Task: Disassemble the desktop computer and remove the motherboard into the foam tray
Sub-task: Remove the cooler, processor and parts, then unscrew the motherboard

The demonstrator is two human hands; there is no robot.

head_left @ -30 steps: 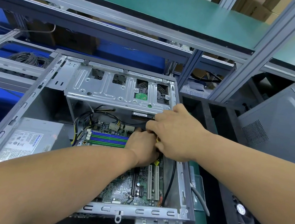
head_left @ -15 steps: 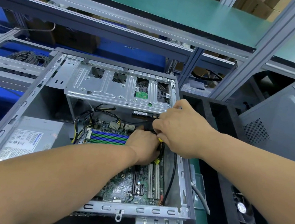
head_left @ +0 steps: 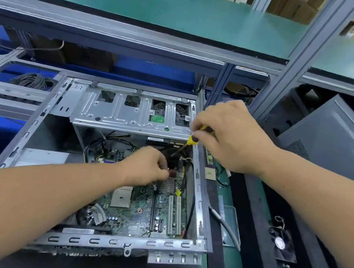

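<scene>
The computer case (head_left: 100, 239) lies open on its side in the middle of the view, and the green motherboard (head_left: 144, 210) is inside it, flat on the bottom, in the part of the case toward 5 o'clock. It is not lifted out.

The left hand (head_left: 145, 167) comes in from 8 o'clock and reaches down into the case, over the far edge of the motherboard. Its fingers are curled and the fingertips pinch a small dark red part (head_left: 172, 173) that sits just above the board. I cannot tell whether this part is a plug or a clip.

The right hand (head_left: 229, 135) comes in from 3 o'clock and is above the right wall of the case. Its fingers are closed around a screwdriver (head_left: 189, 143) with a yellow and black handle. The metal shaft points down and to the left, toward 7 o'clock, into the dark corner under the drive cage (head_left: 129, 114). The tip is near some black cables (head_left: 103, 142), but whether it touches anything I cannot tell.

At 4 o'clock of the case there is a black foam tray (head_left: 246, 231) with long slots. A small fan (head_left: 282, 243) lies on it. A grey side panel (head_left: 335, 140) stands at 2 o'clock.
</scene>
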